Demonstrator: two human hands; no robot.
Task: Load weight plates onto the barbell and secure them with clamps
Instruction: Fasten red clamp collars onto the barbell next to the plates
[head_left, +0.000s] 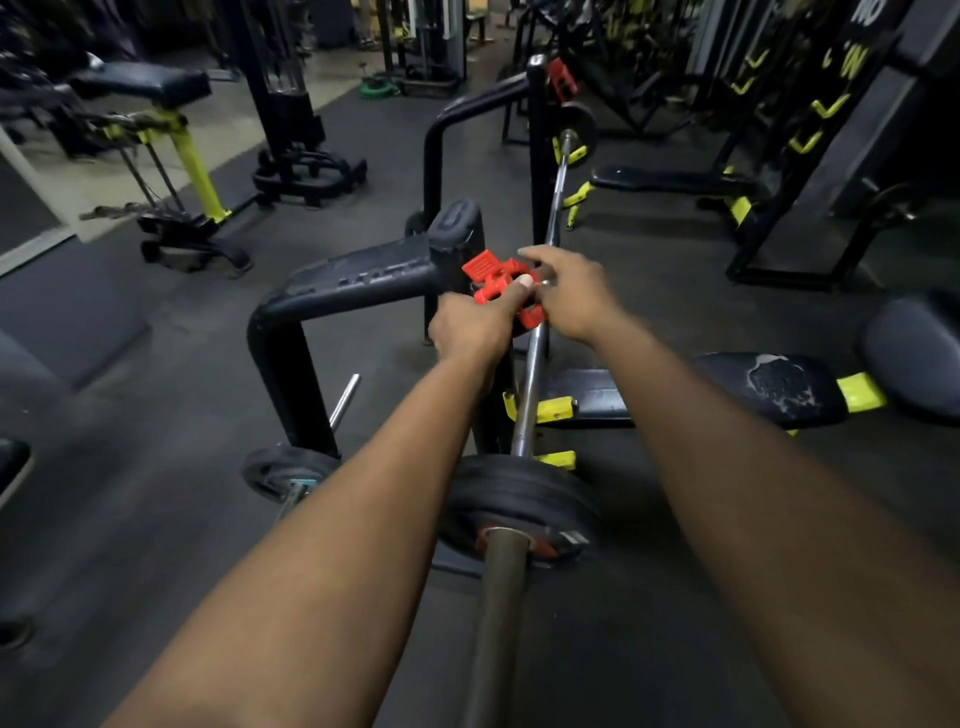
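Note:
A steel barbell runs away from me across a bench rack. Black weight plates sit on its near sleeve, and another black plate sits at the far end. A red clamp is held above the bar near the rack's upright post. My left hand grips the clamp from below, thumb on top. My right hand pinches its right side, fingers curled over it. A second red clamp hangs on the far upright.
A black bench pad with worn vinyl lies to the right under the bar. A black spotter platform stands left of the rack. A small plate on a short bar rests on the floor at left. Gym machines fill the background.

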